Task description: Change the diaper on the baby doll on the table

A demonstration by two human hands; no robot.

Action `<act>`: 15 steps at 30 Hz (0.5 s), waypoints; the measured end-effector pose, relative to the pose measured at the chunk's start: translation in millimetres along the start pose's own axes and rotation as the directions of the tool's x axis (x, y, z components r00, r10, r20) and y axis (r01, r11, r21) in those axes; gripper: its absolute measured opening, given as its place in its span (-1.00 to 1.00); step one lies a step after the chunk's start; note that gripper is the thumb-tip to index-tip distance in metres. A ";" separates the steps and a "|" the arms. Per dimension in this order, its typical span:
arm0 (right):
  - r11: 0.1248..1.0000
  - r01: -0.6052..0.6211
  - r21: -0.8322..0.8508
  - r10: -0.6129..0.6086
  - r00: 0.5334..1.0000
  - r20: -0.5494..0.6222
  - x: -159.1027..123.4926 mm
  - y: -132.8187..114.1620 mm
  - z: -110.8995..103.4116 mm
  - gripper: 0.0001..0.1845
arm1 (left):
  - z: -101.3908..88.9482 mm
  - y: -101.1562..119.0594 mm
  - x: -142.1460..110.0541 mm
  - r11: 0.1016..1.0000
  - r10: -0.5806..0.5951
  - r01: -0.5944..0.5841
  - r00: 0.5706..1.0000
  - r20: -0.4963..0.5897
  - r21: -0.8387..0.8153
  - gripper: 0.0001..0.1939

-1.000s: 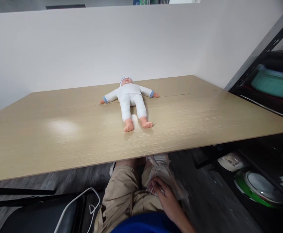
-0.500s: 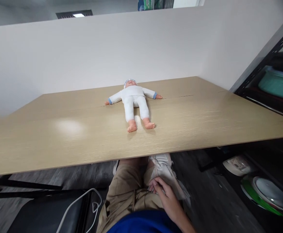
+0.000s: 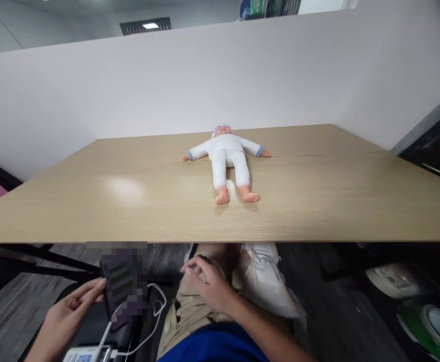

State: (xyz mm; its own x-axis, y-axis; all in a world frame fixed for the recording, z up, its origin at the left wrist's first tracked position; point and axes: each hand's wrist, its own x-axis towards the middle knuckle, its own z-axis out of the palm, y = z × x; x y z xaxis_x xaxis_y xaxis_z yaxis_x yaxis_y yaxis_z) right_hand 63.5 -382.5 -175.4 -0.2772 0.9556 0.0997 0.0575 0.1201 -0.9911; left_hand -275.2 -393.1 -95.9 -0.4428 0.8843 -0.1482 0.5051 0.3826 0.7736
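Standing lengthwise near upright — pixelated device, left fingers pinching its edge, right fingers loosely parted

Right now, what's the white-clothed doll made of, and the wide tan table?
The white-clothed doll has matte, probably fabric clothes; its smooth, moulded feet look like plastic or rubber. The wide tan table, streaky and glossy, looks wooden or laminate.

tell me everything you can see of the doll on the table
The doll lies on its back on the wood-look table, head at the far side, arms spread, legs slightly apart. It wears a white suit with blue cuffs and white headgear with dark lettering. Its bare hands and feet look like smooth plastic. Only the table touches it.
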 end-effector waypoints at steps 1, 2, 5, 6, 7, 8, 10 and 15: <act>1.000 0.019 0.005 -0.019 1.000 0.008 7.8 2.2 8.1 -0.70 | 7.9 2.8 2.8 0.998 -0.037 0.039 0.998 0.052 -0.039 -0.02; 0.999 0.025 0.031 -0.025 1.000 0.016 15.1 5.1 15.9 -0.69 | 15.4 4.8 5.0 0.994 -0.064 0.072 0.993 0.101 -0.080 -0.03; 0.983 -0.042 0.176 0.031 0.998 0.063 34.0 16.8 37.8 -0.60 | 30.7 3.7 8.9 0.981 -0.073 0.102 0.983 0.169 -0.166 -0.11; 0.972 -0.077 0.222 0.057 0.994 0.092 39.2 21.2 44.9 -0.55 | 33.0 1.1 9.5 0.977 -0.075 0.108 0.981 0.177 -0.184 -0.13; 0.960 -0.107 0.259 0.077 0.989 0.123 43.8 25.7 52.0 -0.50 | 34.2 -2.0 9.7 0.973 -0.080 0.116 0.980 0.181 -0.199 -0.16; 0.950 -0.128 0.284 0.087 0.985 0.152 47.7 30.2 59.4 -0.45 | 34.6 -5.1 9.7 0.969 -0.084 0.123 0.980 0.182 -0.212 -0.18; 0.931 -0.167 0.326 0.105 0.974 0.198 53.5 39.9 74.9 -0.35 | 34.8 -9.5 8.8 0.961 -0.087 0.131 0.979 0.186 -0.244 -0.21; 0.856 -0.274 0.438 0.171 0.951 0.259 56.8 66.2 112.5 -0.13 | 42.6 -11.8 4.4 0.916 -0.099 0.183 0.965 0.242 -0.356 -0.22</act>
State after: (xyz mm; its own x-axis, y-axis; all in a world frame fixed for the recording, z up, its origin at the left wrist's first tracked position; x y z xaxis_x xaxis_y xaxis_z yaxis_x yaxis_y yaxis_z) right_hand -56.4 -350.5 -245.3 -0.5022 0.8592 -0.0977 -0.2953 -0.2766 -0.9145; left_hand -251.5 -382.3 -131.9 -0.2977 0.8805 -0.3690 0.1183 0.4176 0.9009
